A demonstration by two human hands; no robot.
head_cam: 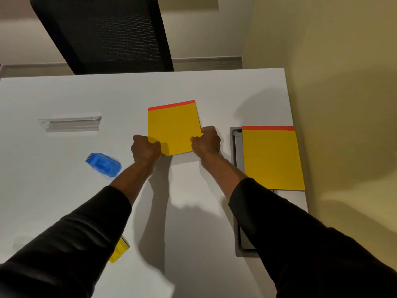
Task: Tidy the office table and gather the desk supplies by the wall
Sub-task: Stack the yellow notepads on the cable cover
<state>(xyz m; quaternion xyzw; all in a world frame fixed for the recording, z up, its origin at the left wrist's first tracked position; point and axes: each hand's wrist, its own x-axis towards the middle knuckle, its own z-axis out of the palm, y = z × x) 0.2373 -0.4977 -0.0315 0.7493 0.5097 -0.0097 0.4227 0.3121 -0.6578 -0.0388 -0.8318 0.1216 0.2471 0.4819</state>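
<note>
The left hand (146, 148) and right hand (206, 141) pinch the near corners of a flat yellow paper pad with a red top strip (173, 127) on the white table (64, 190).

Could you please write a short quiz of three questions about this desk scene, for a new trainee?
1. True or false: both hands grip the same yellow pad.
2. Which item lies nearest the left hand? A) blue stapler B) second yellow pad C) black chair
3. Fill in: the second pad lies partly over the grey ____ by the wall.

Key: 1 true, with the right hand on its right edge; 2 A; 3 cable tray.
</note>
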